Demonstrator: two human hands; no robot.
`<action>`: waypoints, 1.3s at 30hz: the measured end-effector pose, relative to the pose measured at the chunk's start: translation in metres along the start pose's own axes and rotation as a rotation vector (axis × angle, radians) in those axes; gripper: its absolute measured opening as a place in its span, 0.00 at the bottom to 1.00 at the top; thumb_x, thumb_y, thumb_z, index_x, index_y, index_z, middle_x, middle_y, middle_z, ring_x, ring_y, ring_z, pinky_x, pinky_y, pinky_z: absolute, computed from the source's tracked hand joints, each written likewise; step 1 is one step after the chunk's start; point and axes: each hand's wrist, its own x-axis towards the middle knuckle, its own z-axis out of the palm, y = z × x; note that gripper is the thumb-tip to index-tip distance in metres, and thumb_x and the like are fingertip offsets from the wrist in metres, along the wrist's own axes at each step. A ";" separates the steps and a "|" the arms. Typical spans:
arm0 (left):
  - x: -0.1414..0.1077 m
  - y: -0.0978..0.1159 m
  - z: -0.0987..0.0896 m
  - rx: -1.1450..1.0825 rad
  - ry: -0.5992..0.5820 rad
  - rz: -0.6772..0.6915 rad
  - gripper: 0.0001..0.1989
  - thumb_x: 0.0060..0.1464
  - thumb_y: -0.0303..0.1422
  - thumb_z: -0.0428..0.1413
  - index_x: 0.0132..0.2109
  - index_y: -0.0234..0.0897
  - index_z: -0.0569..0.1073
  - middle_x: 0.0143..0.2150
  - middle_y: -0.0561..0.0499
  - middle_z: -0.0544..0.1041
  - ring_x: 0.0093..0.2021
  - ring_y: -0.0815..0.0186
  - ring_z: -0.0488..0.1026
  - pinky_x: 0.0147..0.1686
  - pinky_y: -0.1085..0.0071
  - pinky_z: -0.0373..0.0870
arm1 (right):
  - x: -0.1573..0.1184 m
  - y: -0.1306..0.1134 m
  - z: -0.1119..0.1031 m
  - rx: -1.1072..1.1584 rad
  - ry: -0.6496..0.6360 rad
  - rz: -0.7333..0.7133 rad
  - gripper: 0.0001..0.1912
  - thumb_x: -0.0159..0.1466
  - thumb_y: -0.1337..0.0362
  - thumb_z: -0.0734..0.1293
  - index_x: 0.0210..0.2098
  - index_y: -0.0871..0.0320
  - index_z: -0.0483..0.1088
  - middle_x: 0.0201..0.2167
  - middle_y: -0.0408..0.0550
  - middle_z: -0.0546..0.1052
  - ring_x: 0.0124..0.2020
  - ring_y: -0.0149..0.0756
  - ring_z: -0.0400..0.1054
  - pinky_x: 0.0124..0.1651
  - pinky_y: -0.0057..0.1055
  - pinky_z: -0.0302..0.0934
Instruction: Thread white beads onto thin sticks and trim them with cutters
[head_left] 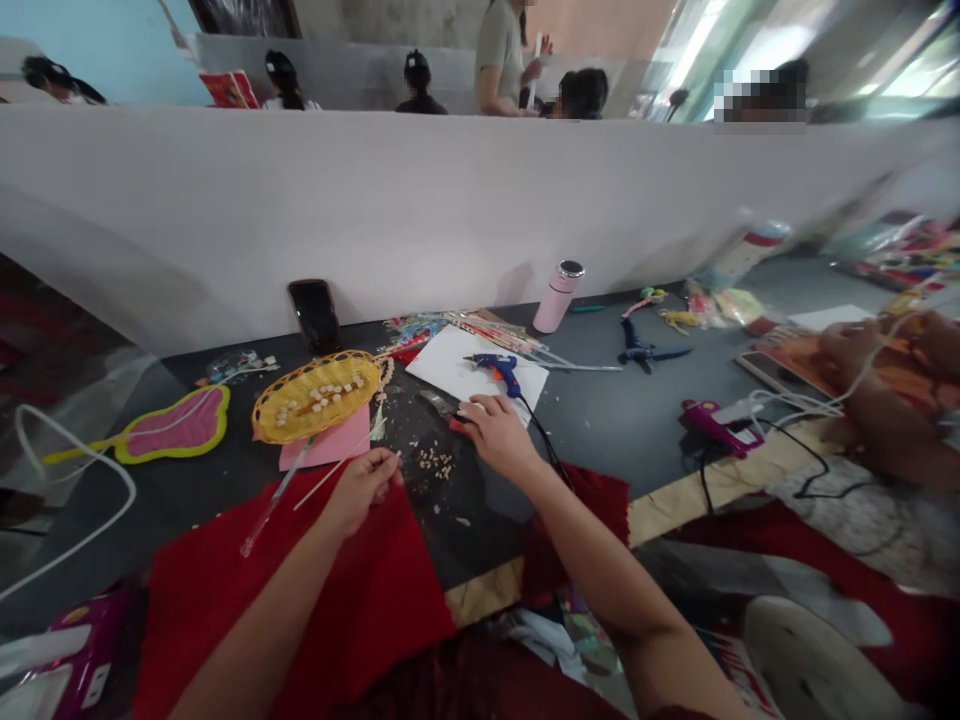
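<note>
My left hand (373, 478) is closed in a pinch above the edge of the red cloth (360, 570). Whatever its fingertips hold is too small to make out. A thin pale stick (321, 484) lies beside that hand. My right hand (496, 432) rests low over the table, its fingers around the red handle of a grey-jawed tool (437, 404), either scissors or pliers. Between the hands lie many tiny pale pieces (435, 463). A blue glue gun (496, 370) sits on a white sheet (435, 358) just beyond my right hand.
A yellow basket (262, 420) with pale pieces stands at left, near a pink fan (176, 425) and a phone (313, 315). Farther back are a pink bottle (556, 300) and dark pliers (645, 350). At right, another person's hands work near a purple device (720, 425). A white partition (420, 200) rises behind.
</note>
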 end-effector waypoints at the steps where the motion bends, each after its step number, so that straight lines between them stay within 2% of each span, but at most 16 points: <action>1: 0.000 -0.001 -0.002 -0.046 0.001 0.011 0.17 0.46 0.44 0.59 0.31 0.34 0.66 0.21 0.56 0.69 0.15 0.79 0.50 0.16 0.79 0.43 | -0.004 0.012 -0.007 0.007 -0.006 0.027 0.20 0.63 0.68 0.60 0.55 0.55 0.62 0.52 0.52 0.68 0.54 0.45 0.57 0.57 0.45 0.50; 4: 0.000 -0.003 -0.005 -0.115 -0.005 0.035 0.16 0.46 0.42 0.60 0.33 0.34 0.67 0.22 0.55 0.70 0.16 0.79 0.52 0.16 0.79 0.43 | -0.024 0.053 -0.028 -0.022 -0.017 0.277 0.20 0.63 0.70 0.58 0.54 0.55 0.64 0.50 0.51 0.70 0.52 0.42 0.61 0.54 0.39 0.53; 8: 0.001 -0.009 -0.008 -0.129 -0.016 0.066 0.15 0.47 0.40 0.59 0.34 0.34 0.67 0.24 0.54 0.71 0.17 0.79 0.54 0.17 0.80 0.43 | -0.056 0.087 -0.043 -0.052 -0.061 0.391 0.16 0.62 0.71 0.57 0.46 0.58 0.70 0.43 0.52 0.74 0.45 0.39 0.66 0.47 0.31 0.57; 12: 0.003 -0.016 -0.010 -0.113 -0.006 0.077 0.15 0.47 0.41 0.59 0.34 0.34 0.67 0.25 0.53 0.72 0.17 0.78 0.55 0.17 0.79 0.45 | -0.073 0.094 -0.035 -0.038 -0.126 0.418 0.13 0.59 0.71 0.61 0.41 0.57 0.72 0.39 0.48 0.76 0.39 0.35 0.69 0.42 0.27 0.58; 18: 0.004 -0.023 -0.010 -0.072 0.007 0.108 0.15 0.49 0.41 0.57 0.35 0.33 0.67 0.25 0.53 0.72 0.17 0.78 0.54 0.17 0.79 0.46 | -0.071 0.091 -0.024 -0.015 -0.094 0.441 0.09 0.59 0.69 0.61 0.35 0.57 0.73 0.36 0.48 0.75 0.37 0.35 0.67 0.40 0.28 0.57; 23: 0.001 -0.019 -0.009 -0.041 0.001 0.116 0.15 0.49 0.41 0.57 0.35 0.32 0.68 0.25 0.53 0.72 0.17 0.78 0.55 0.17 0.79 0.47 | -0.061 0.069 -0.035 0.064 0.011 0.432 0.10 0.61 0.68 0.58 0.34 0.58 0.71 0.34 0.51 0.73 0.37 0.37 0.66 0.40 0.30 0.57; 27: 0.001 -0.019 -0.009 -0.019 -0.003 0.128 0.15 0.50 0.41 0.57 0.36 0.32 0.68 0.25 0.52 0.72 0.17 0.78 0.56 0.17 0.79 0.47 | -0.042 0.030 -0.035 0.206 0.047 0.356 0.11 0.63 0.64 0.57 0.37 0.57 0.70 0.32 0.49 0.74 0.36 0.37 0.66 0.39 0.30 0.59; 30: 0.004 -0.023 -0.009 -0.016 -0.007 0.126 0.14 0.50 0.40 0.56 0.36 0.32 0.67 0.26 0.52 0.72 0.18 0.78 0.56 0.18 0.80 0.47 | -0.023 -0.006 -0.023 0.355 0.031 0.280 0.10 0.63 0.60 0.58 0.37 0.56 0.69 0.25 0.43 0.72 0.29 0.34 0.66 0.34 0.29 0.60; 33: 0.006 -0.027 -0.009 -0.005 0.002 0.125 0.13 0.51 0.40 0.55 0.37 0.33 0.67 0.27 0.52 0.73 0.18 0.78 0.56 0.18 0.79 0.48 | -0.007 -0.037 -0.005 0.987 0.018 0.174 0.09 0.62 0.58 0.61 0.34 0.57 0.67 0.22 0.41 0.70 0.24 0.31 0.64 0.31 0.28 0.60; 36: 0.007 -0.026 -0.007 0.013 0.001 0.120 0.13 0.52 0.40 0.55 0.37 0.33 0.67 0.26 0.53 0.73 0.18 0.78 0.55 0.18 0.79 0.48 | 0.000 -0.052 0.013 1.095 -0.002 0.139 0.10 0.63 0.57 0.59 0.33 0.57 0.66 0.21 0.40 0.69 0.23 0.29 0.64 0.28 0.27 0.60; 39: 0.005 -0.021 -0.003 0.029 0.013 0.105 0.12 0.52 0.40 0.55 0.36 0.33 0.66 0.25 0.53 0.73 0.17 0.78 0.55 0.18 0.79 0.48 | 0.000 -0.052 0.026 1.095 -0.008 0.130 0.11 0.65 0.57 0.57 0.33 0.57 0.65 0.21 0.40 0.69 0.22 0.29 0.64 0.27 0.27 0.60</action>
